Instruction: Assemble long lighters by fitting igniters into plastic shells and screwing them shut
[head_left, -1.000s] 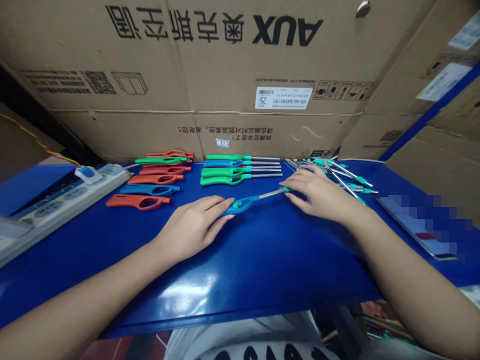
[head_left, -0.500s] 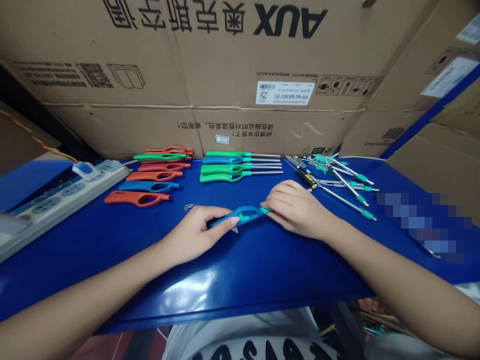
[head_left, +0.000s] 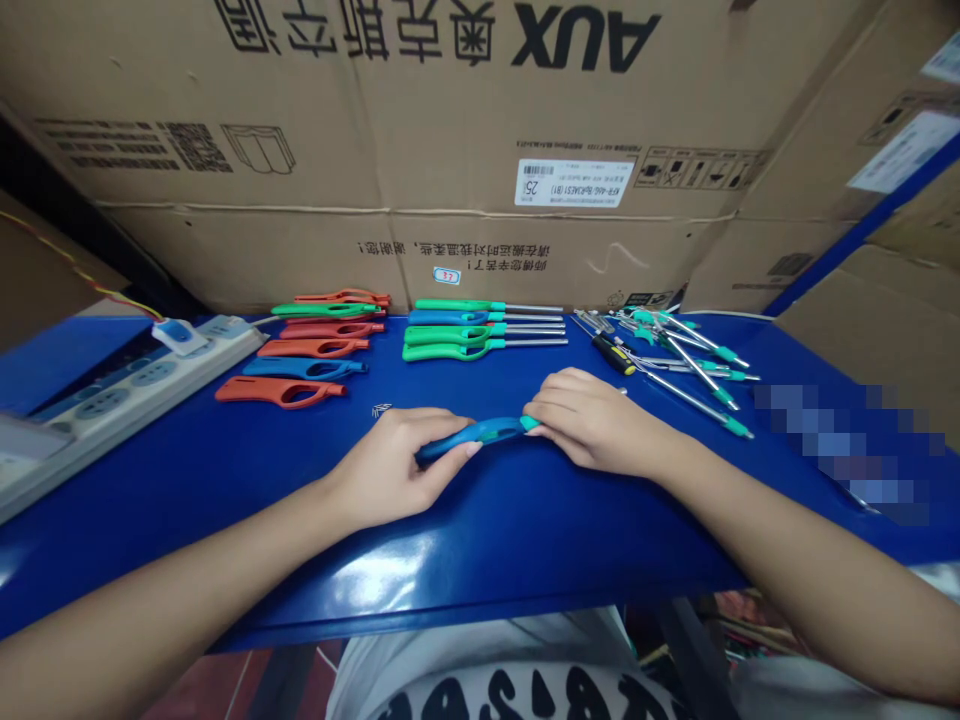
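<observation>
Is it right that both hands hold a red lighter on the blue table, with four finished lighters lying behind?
Not quite: the lighter held by the left hand and right hand is blue, not red, as the head view shows. The rest stands.

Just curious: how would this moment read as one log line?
left hand: grips blue lighter handle | right hand: holds its front end | lighter: above blue table

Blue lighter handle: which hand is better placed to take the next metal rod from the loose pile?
Right. The right hand lies nearest the loose rods and pinches only the blue lighter handle at its end; the left hand wraps its body, farther away.
</observation>
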